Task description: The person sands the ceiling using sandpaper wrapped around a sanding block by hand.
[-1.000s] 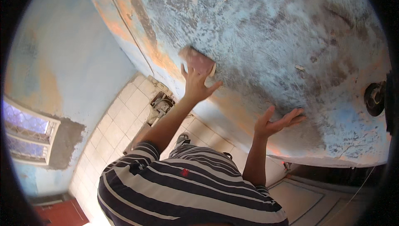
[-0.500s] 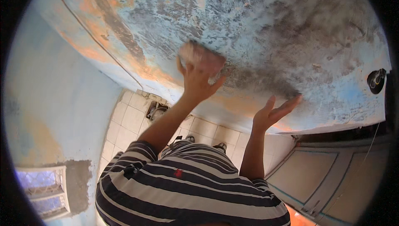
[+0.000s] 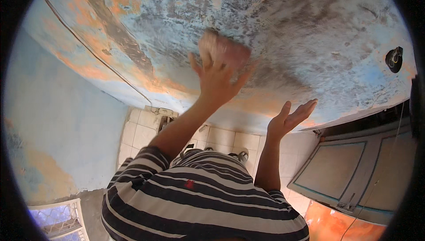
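My left hand (image 3: 218,79) presses a pinkish piece of sandpaper (image 3: 228,51) flat on the patchy wall (image 3: 310,33). Motion smears the sheet and the fingertips, and its underside is hidden against the surface. Around it the wall is worn pale blue with dark grey scuffs and orange patches. Lower and to the right, my right hand (image 3: 290,119) is raised beside the wall with its fingers stretched out and nothing in it. Whether its fingertips touch the wall I cannot tell.
A thin cable (image 3: 93,46) runs down the wall at left. An opening with loose wires (image 3: 393,59) sits at far right. Below right is a grey panelled door (image 3: 332,163); at lower left, a barred window (image 3: 57,219). Pale tiles (image 3: 221,140) cover the floor.
My left hand and the sandpaper have shifted slightly up and right along the wall. My right hand stays raised, its fingers a little differently angled. The view has turned slightly.
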{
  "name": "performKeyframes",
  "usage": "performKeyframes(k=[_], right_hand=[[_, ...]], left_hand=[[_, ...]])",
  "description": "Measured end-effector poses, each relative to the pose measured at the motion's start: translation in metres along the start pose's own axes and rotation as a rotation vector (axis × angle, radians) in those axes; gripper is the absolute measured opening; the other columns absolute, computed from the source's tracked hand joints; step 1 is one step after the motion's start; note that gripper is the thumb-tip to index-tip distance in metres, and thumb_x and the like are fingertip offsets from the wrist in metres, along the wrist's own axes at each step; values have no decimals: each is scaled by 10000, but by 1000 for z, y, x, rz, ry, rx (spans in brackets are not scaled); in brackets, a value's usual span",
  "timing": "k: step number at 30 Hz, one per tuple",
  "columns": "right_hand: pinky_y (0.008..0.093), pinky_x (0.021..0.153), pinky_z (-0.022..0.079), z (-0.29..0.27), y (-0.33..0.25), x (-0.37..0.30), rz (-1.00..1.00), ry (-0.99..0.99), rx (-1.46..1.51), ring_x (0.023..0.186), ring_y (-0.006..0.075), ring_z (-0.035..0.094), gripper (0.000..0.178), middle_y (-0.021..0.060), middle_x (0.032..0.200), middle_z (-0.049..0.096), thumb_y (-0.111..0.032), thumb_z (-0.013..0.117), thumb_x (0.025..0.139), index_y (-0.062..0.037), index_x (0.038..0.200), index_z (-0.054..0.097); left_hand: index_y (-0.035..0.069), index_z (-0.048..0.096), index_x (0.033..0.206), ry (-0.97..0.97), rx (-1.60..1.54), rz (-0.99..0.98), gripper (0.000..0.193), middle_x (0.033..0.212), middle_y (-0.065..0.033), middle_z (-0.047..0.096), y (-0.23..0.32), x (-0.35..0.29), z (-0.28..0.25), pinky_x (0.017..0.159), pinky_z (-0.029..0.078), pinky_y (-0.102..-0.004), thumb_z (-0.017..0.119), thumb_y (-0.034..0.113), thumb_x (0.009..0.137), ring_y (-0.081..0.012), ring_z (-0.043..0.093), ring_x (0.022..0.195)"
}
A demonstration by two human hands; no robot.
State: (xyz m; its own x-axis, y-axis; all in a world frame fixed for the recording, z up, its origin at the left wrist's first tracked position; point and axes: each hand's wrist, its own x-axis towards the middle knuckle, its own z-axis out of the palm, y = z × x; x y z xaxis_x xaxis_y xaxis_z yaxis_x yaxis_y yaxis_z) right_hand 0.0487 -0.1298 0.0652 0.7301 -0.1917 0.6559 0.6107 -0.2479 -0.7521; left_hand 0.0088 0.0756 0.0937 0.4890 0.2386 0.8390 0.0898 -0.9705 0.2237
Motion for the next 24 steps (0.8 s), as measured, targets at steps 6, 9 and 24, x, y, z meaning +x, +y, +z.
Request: performKeyframes(k=[6, 9, 24], right_hand=[[541, 1225, 148, -9, 14, 5, -1, -38, 28, 1523, 410, 115, 762, 253, 1641, 92, -201, 534, 1007, 19, 1574, 75], [525, 1225, 155, -13, 12, 13, -31, -72, 12, 1540, 371, 104, 739, 219, 1657, 100, -135, 521, 1007, -38, 1588, 77], [540, 1222, 184, -50, 51, 84, -230, -82, 157, 1523, 388, 157, 690, 237, 1632, 155, -141, 525, 1019, 13, 1565, 133]], left_hand=[[247, 674, 1195, -201, 47, -83, 492, 1335, -128, 538, 2, -31, 0, 1061, 66, -764, 769, 500, 784, -501, 306, 1393], [246, 684, 1177, 58, -33, 0, 486, 1333, -133, 537, 19, 31, -14, 1049, 105, -756, 770, 514, 781, -505, 318, 1384], [153, 581, 1384, 59, 234, -204, 777, 1393, -241, 507, 53, 61, -22, 1054, 134, -774, 787, 559, 755, -542, 256, 1414]])
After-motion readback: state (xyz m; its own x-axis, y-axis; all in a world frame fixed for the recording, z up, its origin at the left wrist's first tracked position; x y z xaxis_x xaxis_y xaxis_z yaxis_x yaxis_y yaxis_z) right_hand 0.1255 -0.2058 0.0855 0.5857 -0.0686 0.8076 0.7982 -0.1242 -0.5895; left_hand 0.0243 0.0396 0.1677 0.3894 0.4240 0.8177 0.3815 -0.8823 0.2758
